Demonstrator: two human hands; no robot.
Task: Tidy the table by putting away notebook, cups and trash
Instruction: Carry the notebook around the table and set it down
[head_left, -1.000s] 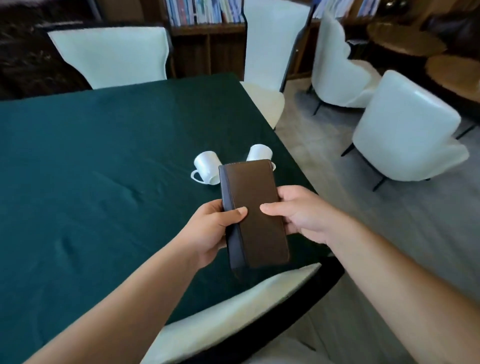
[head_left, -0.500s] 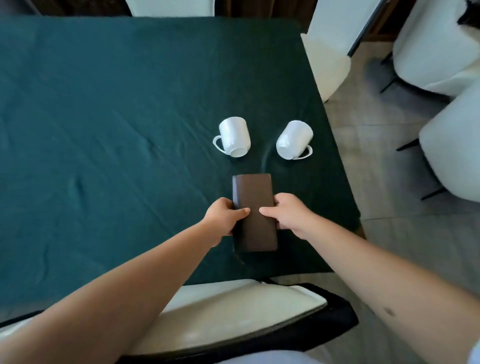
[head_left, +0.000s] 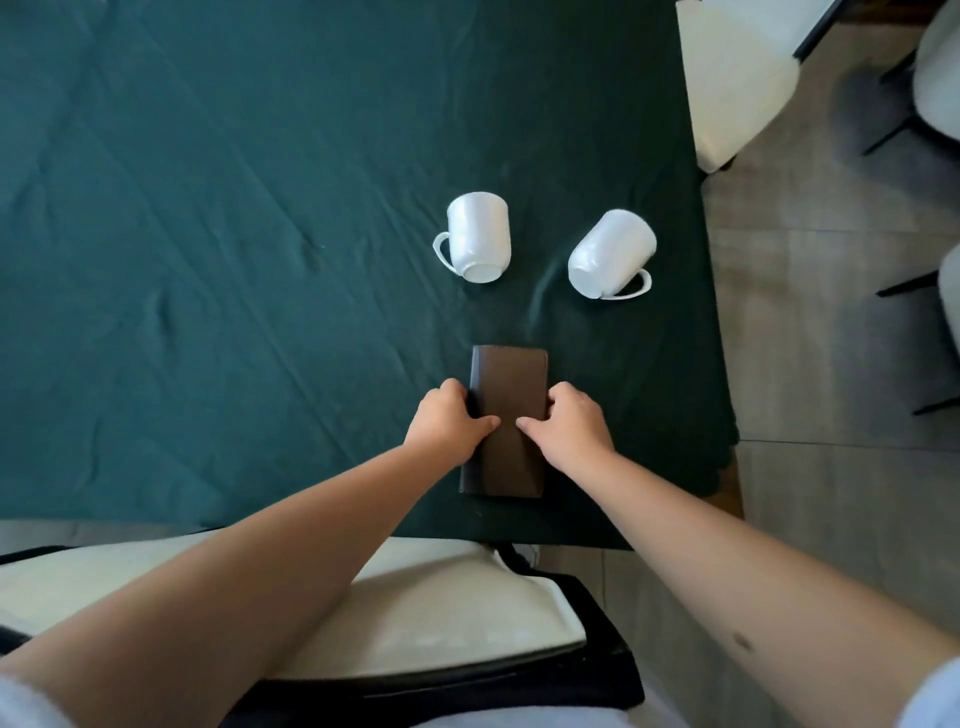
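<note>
1. Plainly, the left hand grips the spine side of the brown notebook, fingers curled round that edge, thumb lying flat on the cover.
2. The notebook lies closed, near the table's front edge and toward its front right corner; whether it rests fully on the green cloth or is held just off it, I cannot tell.
3. The right hand pinches the opposite long edge in the same way, thumb on top.
4. Beyond it, two white cups lie tipped on their sides: the left cup straight behind the notebook, the right cup close to the table's right edge.
5. Judgement: lift level with both hands and keep the covers pressed shut. Draw it back toward the front edge, away from the cups.
</note>
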